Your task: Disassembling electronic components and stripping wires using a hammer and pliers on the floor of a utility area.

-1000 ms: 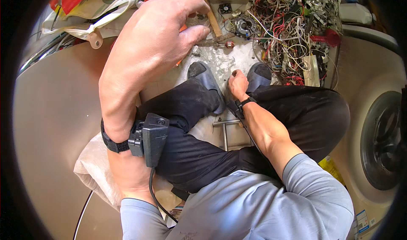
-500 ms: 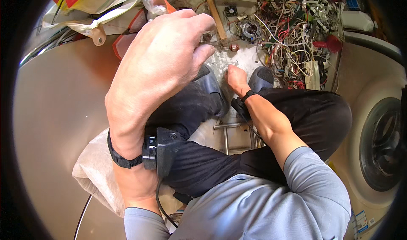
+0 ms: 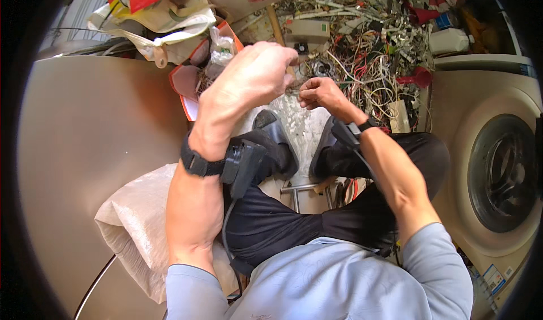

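Observation:
My left hand (image 3: 254, 74) is raised over the floor, back of the hand up, its fingers curled and turned to the right. What those fingers hold, if anything, is hidden. My right hand (image 3: 325, 95) is a short way to its right and a little lower in the picture, thumb and fingers pressed together in a pinch. Anything in that pinch is too small to make out. Just beyond my left hand, a wooden handle (image 3: 275, 26) slopes down, its lower part covered by the fingers. A round metal part (image 3: 322, 68) lies beyond my right hand.
A heap of tangled wires (image 3: 370, 65) and scrap spreads at the far right. Bags (image 3: 155, 29) hang at the far left, near an orange-edged box (image 3: 186, 88). A white woven sack (image 3: 138, 221) is by my left arm; a front-loading washing machine (image 3: 472, 105) stands at right.
My right hand has risen from near the floor and come closer to my left hand. The left hand looks smaller and lower, more to the right. The view has tilted farther up the floor.

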Motion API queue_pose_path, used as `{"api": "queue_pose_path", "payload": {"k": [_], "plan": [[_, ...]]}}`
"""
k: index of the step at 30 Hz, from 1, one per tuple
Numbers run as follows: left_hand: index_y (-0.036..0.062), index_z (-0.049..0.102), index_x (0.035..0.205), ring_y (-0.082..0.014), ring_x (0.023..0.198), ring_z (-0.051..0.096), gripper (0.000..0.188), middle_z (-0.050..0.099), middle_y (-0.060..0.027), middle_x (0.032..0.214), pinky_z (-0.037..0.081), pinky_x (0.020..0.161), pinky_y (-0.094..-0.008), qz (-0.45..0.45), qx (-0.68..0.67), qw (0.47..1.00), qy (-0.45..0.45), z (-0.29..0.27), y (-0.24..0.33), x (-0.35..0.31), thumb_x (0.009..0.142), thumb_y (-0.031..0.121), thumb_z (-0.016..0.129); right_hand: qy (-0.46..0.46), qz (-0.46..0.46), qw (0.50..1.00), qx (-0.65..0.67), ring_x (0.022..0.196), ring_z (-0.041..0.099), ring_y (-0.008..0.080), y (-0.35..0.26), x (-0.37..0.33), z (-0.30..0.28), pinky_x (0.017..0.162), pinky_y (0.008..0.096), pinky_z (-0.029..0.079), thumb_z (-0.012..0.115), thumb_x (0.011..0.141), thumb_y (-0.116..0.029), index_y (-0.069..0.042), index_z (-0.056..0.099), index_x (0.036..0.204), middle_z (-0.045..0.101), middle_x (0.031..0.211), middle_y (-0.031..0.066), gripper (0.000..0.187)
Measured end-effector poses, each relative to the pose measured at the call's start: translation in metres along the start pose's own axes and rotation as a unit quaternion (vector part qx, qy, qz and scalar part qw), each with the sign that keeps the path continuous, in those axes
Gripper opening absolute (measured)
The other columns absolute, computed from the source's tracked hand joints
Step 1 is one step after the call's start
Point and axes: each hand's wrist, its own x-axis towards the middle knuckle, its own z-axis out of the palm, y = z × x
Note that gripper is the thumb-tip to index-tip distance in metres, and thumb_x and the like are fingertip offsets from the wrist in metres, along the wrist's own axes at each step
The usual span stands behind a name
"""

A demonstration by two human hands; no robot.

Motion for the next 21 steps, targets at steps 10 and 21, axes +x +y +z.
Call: {"api": "queue_pose_path", "payload": {"k": [10, 21], "plan": [[-0.0028, 0.076, 0.105, -0.0244, 0.081, 0.074, 0.028, 0.076, -0.0170, 0.086, 0.057, 0.078, -0.0362, -0.087, -0.262, 0.955, -0.104, -0.014, 0.048, 0.011, 0.089, 0.018, 0.068, 0.016, -0.121, 0.991, -0.049, 0.071, 0.070, 0.0115, -0.145, -0.159, -0.009, 0.063, 0.0247, 0.053, 0.065, 0.103, -0.018, -0.001, 0.069, 0.100, 0.073, 0.085, 0.0052, 0.018], [-0.0018, 0.074, 0.089, -0.0098, 0.072, 0.062, 0.025, 0.068, -0.0024, 0.075, 0.050, 0.069, -0.0271, -0.203, -0.423, 0.877, -0.101, -0.012, 0.064, 0.019, 0.093, 0.022, 0.069, -0.013, -0.138, 0.987, 0.084, 0.070, 0.070, 0.0131, -0.136, -0.160, -0.014, 0.062, 0.0248, 0.055, 0.063, 0.104, -0.017, 0.000, 0.068, 0.106, 0.073, 0.087, 0.0076, 0.018]]}}
